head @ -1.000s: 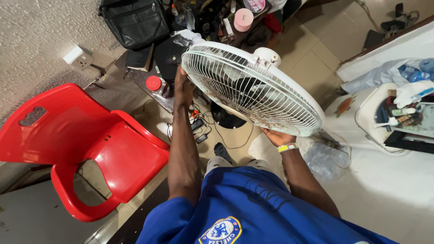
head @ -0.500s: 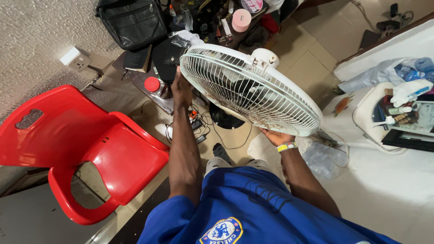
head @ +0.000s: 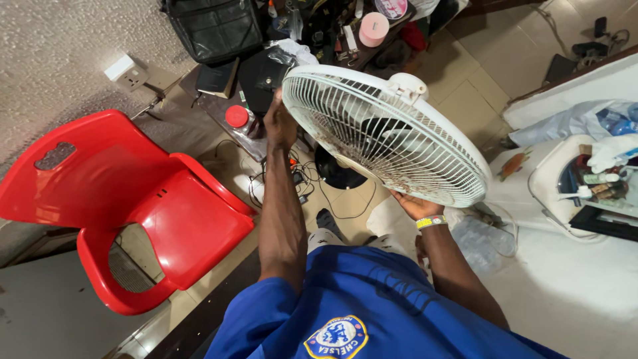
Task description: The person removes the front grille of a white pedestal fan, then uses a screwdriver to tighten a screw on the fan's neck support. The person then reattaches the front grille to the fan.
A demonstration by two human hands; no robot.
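from the head camera we see both hands holding a white fan head [head: 385, 133] with a wire grille, raised and tilted above the tiled floor [head: 478, 80]. our left hand [head: 279, 123] grips the grille's rim on the left, fingers wrapped around its edge. our right hand [head: 415, 206] supports the lower rim from beneath; its fingers are mostly hidden, probably curled on the rim. a red plastic chair [head: 153, 213] stands to the left, a black bag [head: 212, 26] beyond it.
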